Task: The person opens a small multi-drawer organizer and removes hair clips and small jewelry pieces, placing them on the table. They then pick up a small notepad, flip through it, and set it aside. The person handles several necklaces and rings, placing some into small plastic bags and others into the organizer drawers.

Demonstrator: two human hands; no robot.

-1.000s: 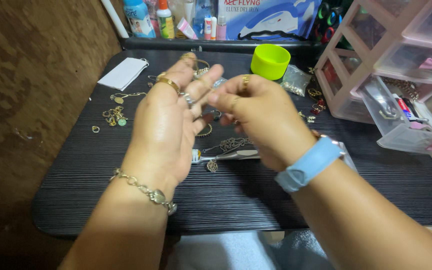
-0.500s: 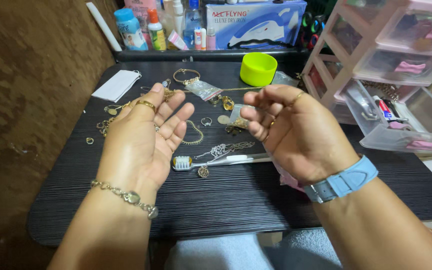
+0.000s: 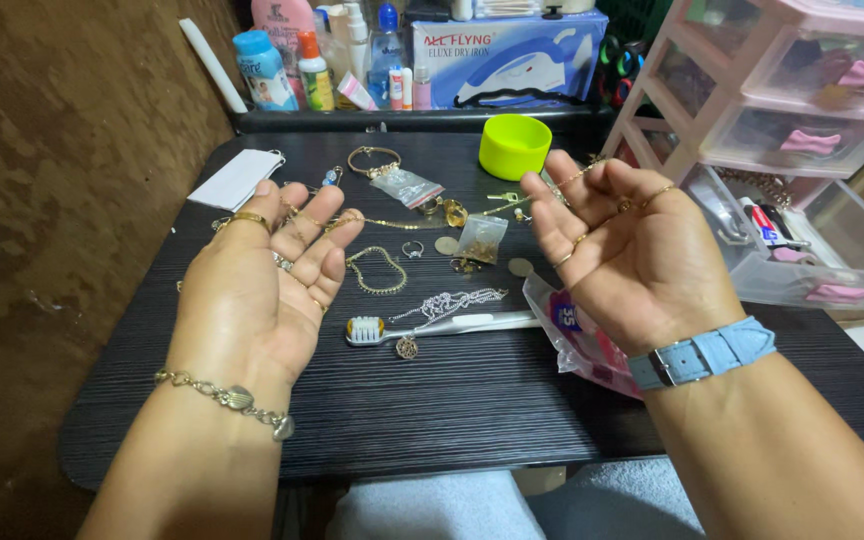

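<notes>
My left hand (image 3: pixel 262 290) is held palm up over the left side of the black table (image 3: pixel 452 410), fingers spread, holding nothing; it wears rings and a gold wrist bracelet (image 3: pixel 227 397). My right hand (image 3: pixel 632 260) is also palm up and spread, with rings and a blue watch strap (image 3: pixel 702 355). A thin gold chain (image 3: pixel 542 192) runs by its fingertips; I cannot tell if it touches them. Between the hands lie a white toothbrush (image 3: pixel 452 325), a silver chain with a round pendant (image 3: pixel 442 305) and a looped gold chain (image 3: pixel 377 270).
A lime-green cup (image 3: pixel 514 145), small clear bags (image 3: pixel 480 238), a gold bangle (image 3: pixel 372 155) and a white pad (image 3: pixel 235 180) lie farther back. A pink plastic packet (image 3: pixel 567 335) sits under my right wrist. Bottles (image 3: pixel 302 60) and a blue box (image 3: pixel 507 55) line the rear. Pink drawers (image 3: pixel 802 150) stand at right.
The hands were together, backs up, over the middle of the table. They have drawn apart and turned palms up with the fingers spread.
</notes>
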